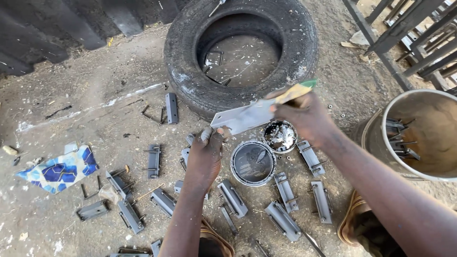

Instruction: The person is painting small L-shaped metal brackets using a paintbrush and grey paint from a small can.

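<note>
I hold a flat grey metal plate (243,118) above the dirt floor (95,85), just in front of the old tyre (190,43). Its long axis runs nearly level across my view, the near end low at my left and the far end rising a little toward my right. My left hand (205,154) grips the lower left end, fingers curled shut around the edge, thumb up against the metal. My right hand (307,116) closes on a paintbrush (295,91) with a yellow-and-green handle that points up and to the right; my fingers are pressed together round it, and the bristle end lies against the plate's right end, though I cannot see the bristles themselves. Directly under the plate stand an open paint tin (280,135) with silvery paint and, beside it, its round lid (253,163). Grey metal latches (233,198) lie scattered about my wrists, some with rods sticking out. By the floor's right edge a large bucket (431,100) holds more pieces, and a blue patterned scrap (59,169) lies near the left edge.
</note>
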